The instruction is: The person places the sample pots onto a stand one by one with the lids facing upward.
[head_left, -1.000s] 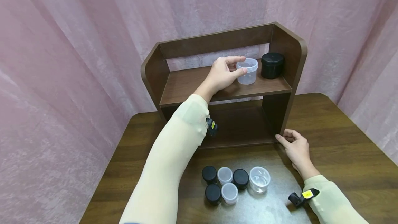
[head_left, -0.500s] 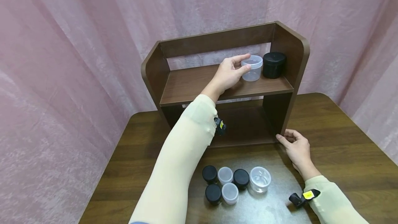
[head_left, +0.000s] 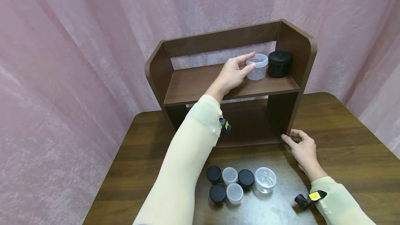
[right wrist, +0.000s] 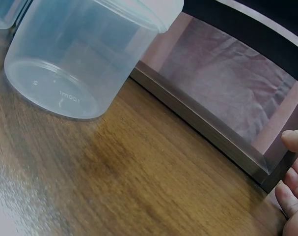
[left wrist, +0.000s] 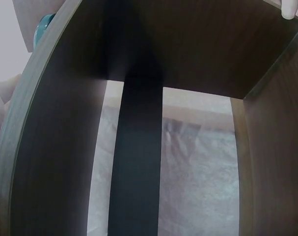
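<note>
In the head view, my left hand (head_left: 232,74) pinches a clear plastic jar (head_left: 257,73) by its rim, thumb in front and fingers behind. That jar stands on the upper board of a dark brown desktop shelf (head_left: 200,82), just left of a black lidded jar (head_left: 279,64). My right hand (head_left: 302,150) grips the bottom front corner of the shelf's right side panel, thumb at the front edge. The right wrist view has those fingers (right wrist: 295,179) around the corner. From the left wrist, the shelf's dark underside (left wrist: 198,44) fills the view, with a fingertip (left wrist: 289,9) at top right.
On the wooden table (head_left: 347,148) before the shelf stand several small jars with black lids (head_left: 217,194) or whitish lids (head_left: 235,193), grouped together. A larger clear jar (head_left: 265,180) stands at their right. A pink curtain (head_left: 93,61) hangs behind.
My left hand has moved right and slightly back with the clear jar, closing toward the black jar. My right hand keeps its grip on the shelf corner. The head view has shifted slightly.
</note>
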A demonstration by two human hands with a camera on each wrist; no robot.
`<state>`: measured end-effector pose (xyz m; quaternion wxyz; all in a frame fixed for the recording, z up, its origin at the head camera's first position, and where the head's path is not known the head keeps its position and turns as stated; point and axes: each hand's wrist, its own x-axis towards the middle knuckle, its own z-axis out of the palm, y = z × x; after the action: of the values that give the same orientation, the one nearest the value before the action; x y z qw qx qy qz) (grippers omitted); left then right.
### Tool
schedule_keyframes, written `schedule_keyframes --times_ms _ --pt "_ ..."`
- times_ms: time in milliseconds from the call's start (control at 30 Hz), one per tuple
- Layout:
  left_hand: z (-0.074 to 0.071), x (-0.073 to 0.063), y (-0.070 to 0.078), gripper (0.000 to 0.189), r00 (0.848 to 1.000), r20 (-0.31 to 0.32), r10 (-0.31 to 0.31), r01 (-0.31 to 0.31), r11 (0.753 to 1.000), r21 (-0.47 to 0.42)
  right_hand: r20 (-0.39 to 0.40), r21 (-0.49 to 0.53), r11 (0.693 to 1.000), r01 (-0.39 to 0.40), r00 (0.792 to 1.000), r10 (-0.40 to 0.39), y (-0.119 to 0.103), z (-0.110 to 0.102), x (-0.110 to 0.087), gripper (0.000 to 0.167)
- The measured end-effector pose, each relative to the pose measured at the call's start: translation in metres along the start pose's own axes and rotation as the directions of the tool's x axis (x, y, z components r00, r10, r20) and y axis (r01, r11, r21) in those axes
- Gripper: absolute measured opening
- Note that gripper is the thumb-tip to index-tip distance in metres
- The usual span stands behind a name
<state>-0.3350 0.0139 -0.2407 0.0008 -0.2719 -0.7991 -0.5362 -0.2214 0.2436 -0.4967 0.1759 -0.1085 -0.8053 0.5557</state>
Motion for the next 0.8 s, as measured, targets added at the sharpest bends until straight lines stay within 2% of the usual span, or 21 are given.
schedule_keyframes --times_ms 333,800 --pt "0.0012 -0.0008 0.0003 0.050 0.999 0.022 -0.037 0.037 0.999 0.001 0.000 -0.004 1.000 -0.011 1.000 0.011 0.0007 -0.0002 -0.0026 0.039" --pt "0.0008 -0.0027 0.0009 0.048 1.000 0.010 -0.024 0.024 1.000 0.019 -0.005 -0.001 1.000 -0.008 1.000 0.008 0.0012 0.0007 -0.0023 0.039"
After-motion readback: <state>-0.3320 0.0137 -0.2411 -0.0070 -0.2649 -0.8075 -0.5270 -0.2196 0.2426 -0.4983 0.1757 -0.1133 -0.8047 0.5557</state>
